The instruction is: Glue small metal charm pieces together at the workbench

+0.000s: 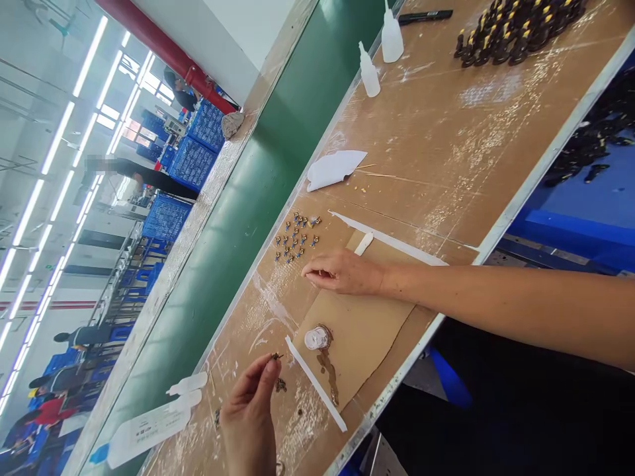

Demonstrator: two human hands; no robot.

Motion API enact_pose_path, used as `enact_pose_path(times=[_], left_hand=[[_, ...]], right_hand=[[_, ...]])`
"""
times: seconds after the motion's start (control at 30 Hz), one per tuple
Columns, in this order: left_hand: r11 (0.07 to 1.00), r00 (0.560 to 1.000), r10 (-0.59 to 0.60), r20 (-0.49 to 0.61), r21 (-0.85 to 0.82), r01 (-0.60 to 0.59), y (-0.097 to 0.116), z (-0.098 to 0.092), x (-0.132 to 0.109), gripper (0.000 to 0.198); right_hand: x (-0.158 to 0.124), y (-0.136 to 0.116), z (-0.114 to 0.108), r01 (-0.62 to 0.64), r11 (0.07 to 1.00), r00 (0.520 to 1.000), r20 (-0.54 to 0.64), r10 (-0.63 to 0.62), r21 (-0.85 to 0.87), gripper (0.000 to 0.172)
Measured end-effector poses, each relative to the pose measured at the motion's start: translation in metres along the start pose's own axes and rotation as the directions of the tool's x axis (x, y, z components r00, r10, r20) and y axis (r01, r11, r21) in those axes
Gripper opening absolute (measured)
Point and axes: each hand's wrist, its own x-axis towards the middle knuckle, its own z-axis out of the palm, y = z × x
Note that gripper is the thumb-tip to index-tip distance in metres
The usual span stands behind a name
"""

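Note:
My left hand (251, 416) is low in the view, thumb and forefinger pinched on a tiny dark part (276, 356) held just above the worn brown table (446, 145). Another small dark part (281, 385) lies just below it. My right hand (342, 272) rests on the table at the edge of a cardboard sheet (362, 337), fingers curled together and pointing left; whether they hold anything is hidden. Just beyond its fingertips lies a cluster of several small blue-and-gold parts (296, 238). A small white cap (317, 338) with a brown glue stain stands on the cardboard between my hands.
Two white squeeze bottles (370, 71) (391, 38), a black marker (424, 16) and a batch of black-and-yellow parts (516, 30) are further along the table. A white paper scrap (335, 169) and white strips (315, 383) lie nearby. A green belt (258, 198) runs alongside; blue crates (191, 162) and other people sit beyond.

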Motion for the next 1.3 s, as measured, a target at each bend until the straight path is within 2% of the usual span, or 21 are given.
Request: enact_pose_path(times=[0.1,0.23,0.3,0.37,0.47,0.6,0.73,0.9,1.1,1.3], left_hand=[[0.963,0.996,-0.069,0.053,-0.258,0.081,-0.007,-0.002,0.003,0.034],[0.946,0.995,-0.094,0.042,-0.308,0.103,-0.014,-0.001,0.0,0.032],[0.973,0.998,-0.066,0.011,-0.221,0.067,-0.015,0.001,-0.005,0.033],[0.999,0.999,-0.012,-0.038,-0.05,0.01,-0.013,0.003,-0.01,0.034],[0.983,0.995,0.082,-0.062,0.171,-0.07,-0.005,0.006,-0.016,0.034],[0.934,0.981,0.19,0.047,0.3,-0.195,0.004,0.011,-0.016,0.033],[0.806,0.925,0.315,0.21,0.455,-0.378,0.011,0.017,-0.013,0.026],[0.662,0.846,0.411,0.338,0.528,-0.532,0.022,0.024,-0.011,0.018],[0.562,0.804,0.417,0.424,0.576,-0.594,0.025,0.027,-0.005,0.018],[0.505,0.773,0.408,0.485,0.586,-0.634,0.026,0.028,-0.001,0.017]], right_hand=[[0.0,0.001,0.001,0.004,1.0,1.0,0.0,-0.004,0.0,0.018],[0.0,0.002,0.002,0.009,1.0,1.0,0.001,-0.009,-0.005,0.018],[0.0,0.003,0.003,0.01,1.0,1.0,0.002,-0.01,-0.005,0.018],[0.0,0.003,0.002,0.01,1.0,1.0,0.004,-0.01,-0.003,0.019],[0.0,0.003,0.001,0.005,1.0,1.0,0.013,-0.005,-0.005,0.018],[0.001,0.002,0.0,-0.009,1.0,0.999,0.032,0.01,-0.018,0.016],[0.002,0.001,-0.001,-0.016,0.999,0.999,0.04,0.017,-0.031,0.016],[0.001,0.001,0.0,-0.023,0.999,0.999,0.041,0.025,-0.034,0.017],[0.001,0.001,0.0,-0.036,0.998,0.998,0.051,0.038,-0.043,0.017],[0.002,-0.001,-0.003,-0.04,0.998,0.997,0.065,0.043,-0.058,0.019]])
